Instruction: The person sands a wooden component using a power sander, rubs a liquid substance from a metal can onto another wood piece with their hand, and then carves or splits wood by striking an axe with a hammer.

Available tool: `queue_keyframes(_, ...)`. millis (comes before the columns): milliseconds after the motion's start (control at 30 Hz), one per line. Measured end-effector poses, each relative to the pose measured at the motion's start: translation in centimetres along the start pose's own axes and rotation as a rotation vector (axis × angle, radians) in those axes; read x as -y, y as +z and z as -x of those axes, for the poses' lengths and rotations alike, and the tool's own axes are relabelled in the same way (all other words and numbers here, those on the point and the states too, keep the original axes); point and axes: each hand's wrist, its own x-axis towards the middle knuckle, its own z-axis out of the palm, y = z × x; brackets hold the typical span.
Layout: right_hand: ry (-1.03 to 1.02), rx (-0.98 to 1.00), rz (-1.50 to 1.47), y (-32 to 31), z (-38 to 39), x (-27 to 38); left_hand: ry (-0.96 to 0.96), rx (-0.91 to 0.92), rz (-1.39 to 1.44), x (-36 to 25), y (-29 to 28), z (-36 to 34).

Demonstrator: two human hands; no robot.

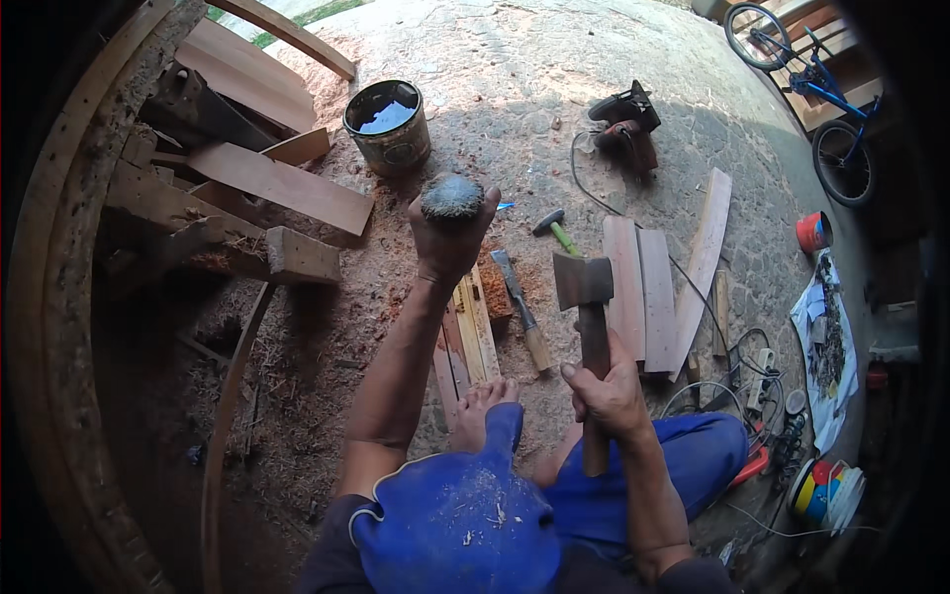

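My right hand (pixel 614 391) is wrapped round the wooden handle of a hatchet (pixel 584 282), held upright with its metal head at the top. My left hand (pixel 450 238), raised ahead, grips a tool handle (pixel 452 198) whose round, frayed grey end faces up; the rest of it is hidden under the hand. Below lies a narrow wooden beam (pixel 477 332), with my bare foot (pixel 485 406) at its near end. Between the hands, a chisel (pixel 522 309) with a wooden handle lies on the ground. A hammer (pixel 556 230) with a green handle rests just beyond the hatchet head.
A bucket (pixel 401 153) of dark liquid stands ahead. Planks (pixel 625 287) lie to the right, with a corded power tool (pixel 628 129) beyond. Cables and a power strip (pixel 760 381) are at right. A timber frame (pixel 297 255) crowds the left. Shavings cover the ground.
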Motion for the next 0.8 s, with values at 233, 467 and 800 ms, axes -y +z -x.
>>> queue_keyframes(233, 0.024, -0.001, 0.012, 0.4, -0.1, -0.1, 0.065, 0.008, -0.022, 0.9, -0.1, 1.1)
queue_keyframes(467, 0.035, 0.000, 0.012, 0.4, -0.4, -0.3, 0.042, 0.041, -0.086, 0.8, -0.6, 0.8)
queue_keyframes(800, 0.056, -0.020, -0.001, 0.3, -0.2, -0.1, 0.022, 0.021, -0.082, 1.6, -1.1, 0.3)
